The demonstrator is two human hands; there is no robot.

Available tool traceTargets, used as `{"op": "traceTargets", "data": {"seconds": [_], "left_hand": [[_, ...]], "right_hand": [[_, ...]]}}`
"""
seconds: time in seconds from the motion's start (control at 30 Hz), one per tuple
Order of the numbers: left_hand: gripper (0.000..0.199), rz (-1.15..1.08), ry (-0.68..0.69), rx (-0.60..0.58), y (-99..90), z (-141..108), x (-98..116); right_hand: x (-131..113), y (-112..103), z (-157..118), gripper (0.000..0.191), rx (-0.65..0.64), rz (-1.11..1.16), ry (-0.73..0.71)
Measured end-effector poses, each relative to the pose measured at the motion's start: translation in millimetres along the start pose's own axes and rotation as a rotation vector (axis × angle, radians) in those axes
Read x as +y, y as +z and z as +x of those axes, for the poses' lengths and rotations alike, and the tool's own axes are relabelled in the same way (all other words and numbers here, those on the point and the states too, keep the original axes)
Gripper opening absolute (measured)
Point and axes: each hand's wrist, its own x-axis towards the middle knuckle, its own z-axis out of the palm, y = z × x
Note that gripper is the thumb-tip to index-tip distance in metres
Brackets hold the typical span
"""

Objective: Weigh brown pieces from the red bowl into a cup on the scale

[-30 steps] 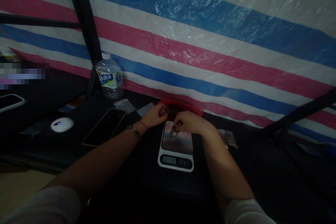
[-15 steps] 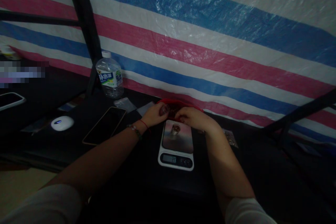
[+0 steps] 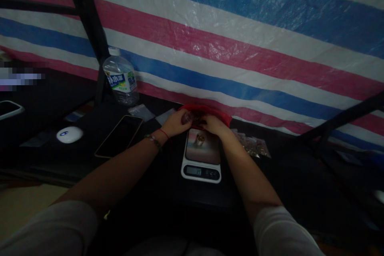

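Note:
Beyond the scale, a red bag (image 3: 223,117) lies with its mouth open and small dark pieces inside. My left hand (image 3: 175,123) is at its left side, fingers closed round a small clear, rounded object (image 3: 186,118) that looks like plastic. My right hand (image 3: 214,124) reaches into the bag's opening from the right, fingers bent down among the contents; the fingertips are hidden. Just nearer to me, a white kitchen scale (image 3: 201,174) has a lit display, its digits too dim to read. On its plate stands a small metal cup (image 3: 200,140) with something coppery inside.
Small clear bags of metallic bits (image 3: 252,147) lie right of the scale. Leftward are a dark phone (image 3: 120,136), flat clear bags (image 3: 142,113), a white rounded device (image 3: 69,134) and a large plastic bottle (image 3: 121,78). Striped sheeting (image 3: 210,60) hangs behind the black table.
My right hand has shifted left and further into the red bag, uncovering more of the small bags on the right. My left hand keeps its hold. The camera view has shifted slightly.

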Motion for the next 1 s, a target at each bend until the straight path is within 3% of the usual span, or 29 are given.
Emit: {"op": "traceTargets", "data": {"seconds": [0.27,0.63,0.9,1.0], "left_hand": [[0.033,0.004,-0.040,-0.018,0.2,0,2],[0.034,-0.006,-0.028,-0.006,1.6,0,-1],[0.039,-0.041,-0.014,-0.010,-1.8,-2,2],[0.041,-0.180,-0.039,0.025,3.2,0,-4]], "right_hand": [[14,6,6,0.028,0.035,-0.050,0.021],[20,-7,3,0.022,0.121,0.021,0.048],[-14,-45,-29,0.019,0.065,0.217,-0.110],[-27,-55,-40,0.019,-0.010,0.280,-0.176]]}}
